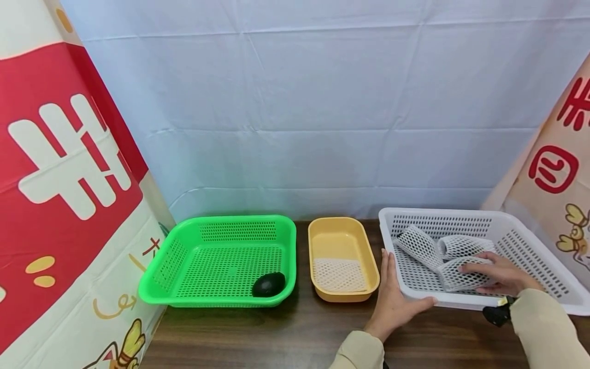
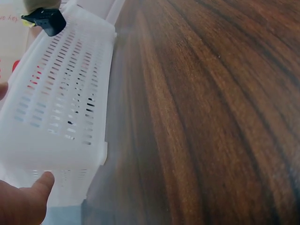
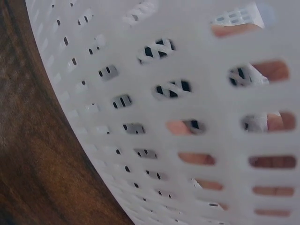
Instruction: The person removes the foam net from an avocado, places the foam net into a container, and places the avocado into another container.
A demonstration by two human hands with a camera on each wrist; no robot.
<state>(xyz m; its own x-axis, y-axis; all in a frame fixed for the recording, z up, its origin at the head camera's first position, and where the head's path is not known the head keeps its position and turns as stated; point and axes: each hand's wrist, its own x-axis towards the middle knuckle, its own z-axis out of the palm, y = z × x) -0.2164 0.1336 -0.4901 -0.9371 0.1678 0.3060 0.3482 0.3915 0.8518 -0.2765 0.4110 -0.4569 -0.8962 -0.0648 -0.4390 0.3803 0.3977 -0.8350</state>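
Note:
The white basket (image 1: 417, 294) holds several white foam net sleeves, among them a slanting sleeve (image 1: 418, 248) and a back sleeve (image 1: 465, 246). My right hand (image 1: 504, 274) reaches inside and grips the front foam net sleeve (image 1: 465, 274), thumb on top. Through the basket's slots, the right wrist view shows parts of the fingers (image 3: 276, 122) and dark patches behind white netting. At the front left corner, my left hand (image 1: 396, 302) rests with straight fingers along the side wall and its thumb (image 2: 44, 183) stretched along the front rim.
A yellow tray (image 1: 334, 241) with a flat foam net (image 1: 341, 274) stands left of the white basket. Farther left, a green basket (image 1: 230, 302) contains a dark oval fruit (image 1: 269, 284). A pale cloth (image 1: 295, 113) hangs behind the wooden table (image 1: 249, 338).

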